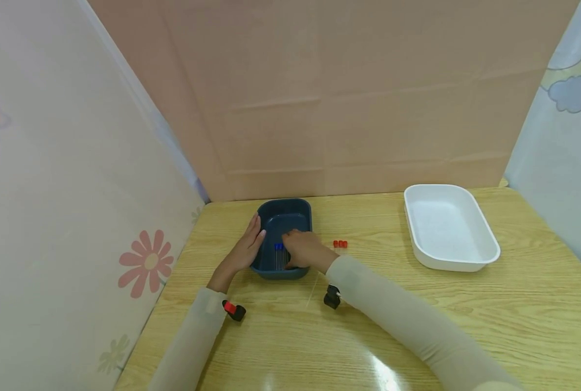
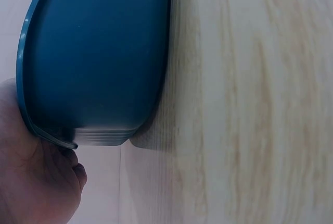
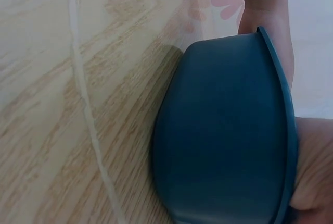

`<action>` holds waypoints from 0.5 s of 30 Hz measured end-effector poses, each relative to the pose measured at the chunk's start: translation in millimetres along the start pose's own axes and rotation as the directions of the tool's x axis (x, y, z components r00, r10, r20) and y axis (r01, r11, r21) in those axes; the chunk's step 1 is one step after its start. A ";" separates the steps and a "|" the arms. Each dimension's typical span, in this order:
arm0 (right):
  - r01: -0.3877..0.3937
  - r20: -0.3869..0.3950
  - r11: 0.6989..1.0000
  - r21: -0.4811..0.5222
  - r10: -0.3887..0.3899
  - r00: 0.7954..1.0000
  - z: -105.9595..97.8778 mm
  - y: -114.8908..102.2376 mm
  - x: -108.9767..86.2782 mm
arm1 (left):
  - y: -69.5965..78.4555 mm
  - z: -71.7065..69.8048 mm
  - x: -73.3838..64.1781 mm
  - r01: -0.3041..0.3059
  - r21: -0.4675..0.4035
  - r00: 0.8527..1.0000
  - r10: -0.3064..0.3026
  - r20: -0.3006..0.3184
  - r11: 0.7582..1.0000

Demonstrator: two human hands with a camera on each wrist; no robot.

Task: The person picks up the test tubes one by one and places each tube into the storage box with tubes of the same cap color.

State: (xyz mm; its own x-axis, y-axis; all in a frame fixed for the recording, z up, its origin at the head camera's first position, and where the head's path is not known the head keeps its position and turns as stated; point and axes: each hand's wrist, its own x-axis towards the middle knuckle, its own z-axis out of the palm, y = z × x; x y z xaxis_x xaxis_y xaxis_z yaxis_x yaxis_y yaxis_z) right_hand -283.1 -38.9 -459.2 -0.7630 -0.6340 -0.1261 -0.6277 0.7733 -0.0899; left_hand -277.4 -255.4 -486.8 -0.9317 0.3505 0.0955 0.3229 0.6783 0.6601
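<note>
A dark blue plastic bin (image 1: 284, 203) stands on the table. My left hand (image 1: 244, 247) holds its left side, the thumb over the rim and the fingers along the outer wall. That hand (image 2: 36, 177) shows at the bin's corner in the left wrist view. My right hand (image 1: 307, 250) reaches inside over the right rim, fingers bent, right beside a row of several slim pens (image 1: 279, 258) with blue ends. I cannot tell whether it grips a pen, as its fingertips are hidden. In the right wrist view the bin's wall (image 3: 223, 130) hides most of that hand.
Three small red caps (image 1: 340, 244) lie right of the bin. A white bin (image 1: 447, 265) stands farther right on the wood-grain table (image 1: 368, 217). Behind rises a brown paper-like backdrop (image 1: 344, 108). A flowered wall sheet (image 1: 75, 163) borders the left side.
</note>
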 end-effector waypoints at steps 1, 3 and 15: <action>-0.001 0.003 1.000 -0.005 0.001 1.000 -0.1 -0.6 0.0 | 0.3 0.0 -0.1 0.003 -0.002 1.000 -0.003 0.000 1.000; -0.002 0.008 1.000 -0.018 0.002 1.000 -0.1 -1.4 0.1 | 0.5 0.1 0.0 0.001 -0.006 1.000 -0.001 -0.003 1.000; -0.013 0.025 1.000 -0.019 0.013 1.000 -2.2 -3.8 1.4 | 2.2 -0.7 -0.3 0.008 0.004 1.000 -0.008 0.005 1.000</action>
State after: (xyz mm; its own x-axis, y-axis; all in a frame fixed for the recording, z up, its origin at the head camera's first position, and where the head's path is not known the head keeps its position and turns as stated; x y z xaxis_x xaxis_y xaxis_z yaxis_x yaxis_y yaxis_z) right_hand -282.2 -42.8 -456.8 -0.7671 -0.6234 -0.1514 -0.6209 0.7809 -0.0693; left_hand -276.5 -254.4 -484.8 -0.9334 0.3482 0.0864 0.3159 0.6836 0.6580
